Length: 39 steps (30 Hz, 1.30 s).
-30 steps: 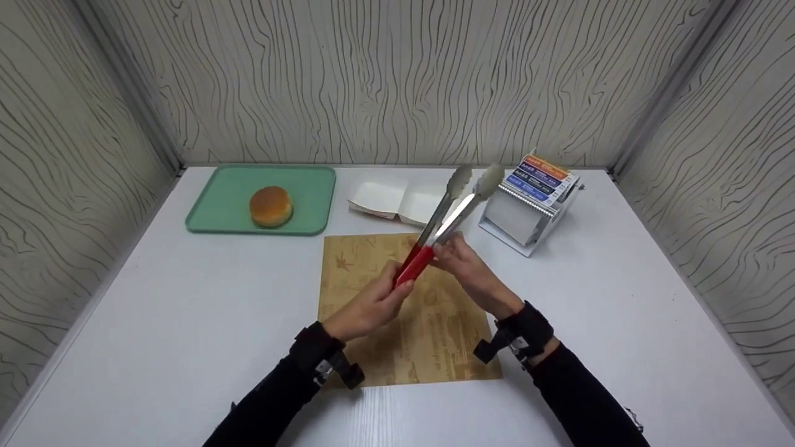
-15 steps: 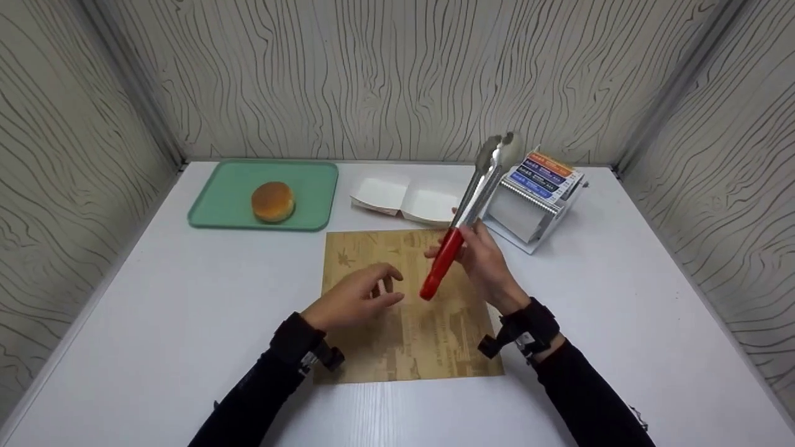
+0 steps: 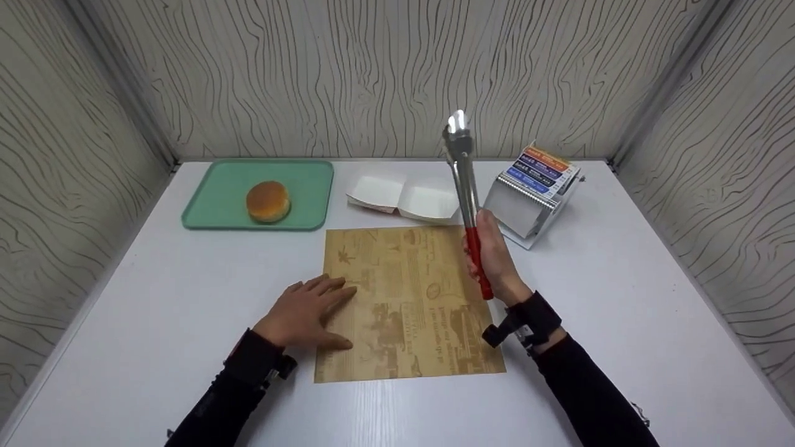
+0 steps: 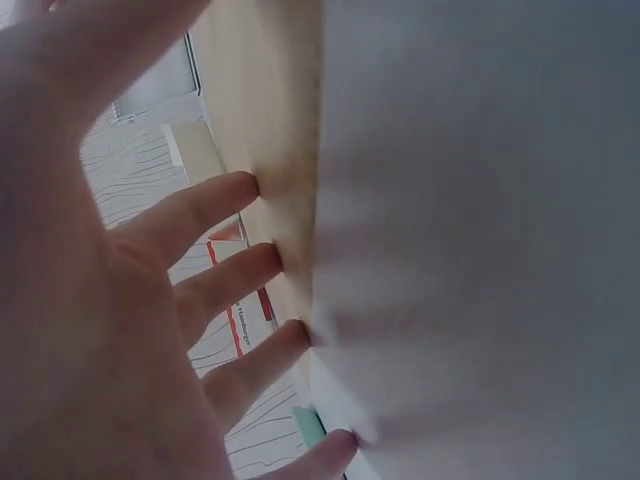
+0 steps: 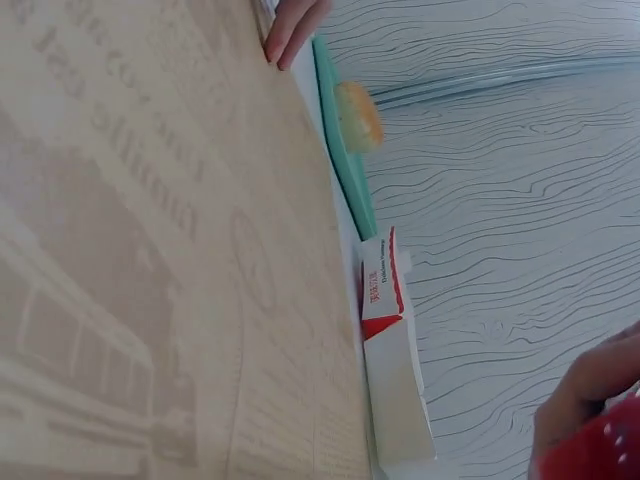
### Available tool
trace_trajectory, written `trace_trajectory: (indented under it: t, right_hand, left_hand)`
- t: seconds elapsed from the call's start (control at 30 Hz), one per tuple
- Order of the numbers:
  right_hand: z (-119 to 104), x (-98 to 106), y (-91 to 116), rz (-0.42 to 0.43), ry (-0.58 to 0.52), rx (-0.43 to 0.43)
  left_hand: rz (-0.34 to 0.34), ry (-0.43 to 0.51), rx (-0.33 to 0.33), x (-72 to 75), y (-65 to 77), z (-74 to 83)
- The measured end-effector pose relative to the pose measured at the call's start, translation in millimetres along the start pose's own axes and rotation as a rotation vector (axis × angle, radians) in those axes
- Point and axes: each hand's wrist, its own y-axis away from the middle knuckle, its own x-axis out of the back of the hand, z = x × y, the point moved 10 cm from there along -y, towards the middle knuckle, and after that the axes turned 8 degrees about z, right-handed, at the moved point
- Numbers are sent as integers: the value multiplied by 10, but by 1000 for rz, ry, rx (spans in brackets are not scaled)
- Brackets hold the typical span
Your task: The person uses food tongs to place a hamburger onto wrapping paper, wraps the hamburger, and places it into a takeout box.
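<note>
My right hand [image 3: 497, 257] grips a pair of metal tongs [image 3: 464, 174] by the red handles. The tongs point up and away, their arms close together, above the right part of a brown printed paper sheet [image 3: 397, 292]. My left hand [image 3: 301, 315] lies over the sheet's left edge with straight, spread fingers. In the left wrist view its fingertips [image 4: 240, 188] come down at the paper's edge and the white surface. From the right wrist, only part of the red handle [image 5: 600, 445] shows at the lower right corner.
A green tray [image 3: 313, 192] bearing a burger bun [image 3: 268, 201] lies at the back left. An unfolded white carton [image 3: 428, 200] sits behind the paper. Right of it stands a metal dispenser [image 3: 528, 195] with colored labels. Patterned walls [image 3: 372, 81] close off the back and sides.
My left hand has let go of the tongs' handles and moved left and down to the paper. The right hand has shifted its hold onto the red handles, and the tongs have swung more upright.
</note>
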Motion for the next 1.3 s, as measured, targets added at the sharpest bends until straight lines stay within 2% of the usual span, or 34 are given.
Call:
trace_trajectory:
  t: [0.13,0.23,0.4,0.47,0.73,0.87,0.97,1.07,1.3]
  right_hand:
    - [25,-84,9,-23,291,53]
    - [-47,-245,-8,-58,531,161]
    - [-273,-783,-138,-152,845,382]
    - [-327,-1040,-208,-198,936,422]
    - [-315,-2071,-300,-373,1181,469]
    - [-302,-2438,-317,-368,1318,527]
    - [-298,-2587,-349,-342,1439,534]
    - [-278,-2668,-371,-361,1507,496]
    - [-309,-2761,-394,-363,1532,486]
  left_hand:
    - [-24,8,6,3,-16,-4]
    - [-50,4,6,-10,-25,-10]
    - [-65,-18,19,-17,-44,-46]
    - [-70,-27,25,-22,-54,-58]
    - [-98,-32,22,-52,-32,-63]
    - [-90,-26,18,-66,-15,-64]
    - [-81,-16,-2,-72,0,-44]
    - [-71,-6,-24,-66,9,-20]
    - [-62,-34,-15,-38,19,-38]
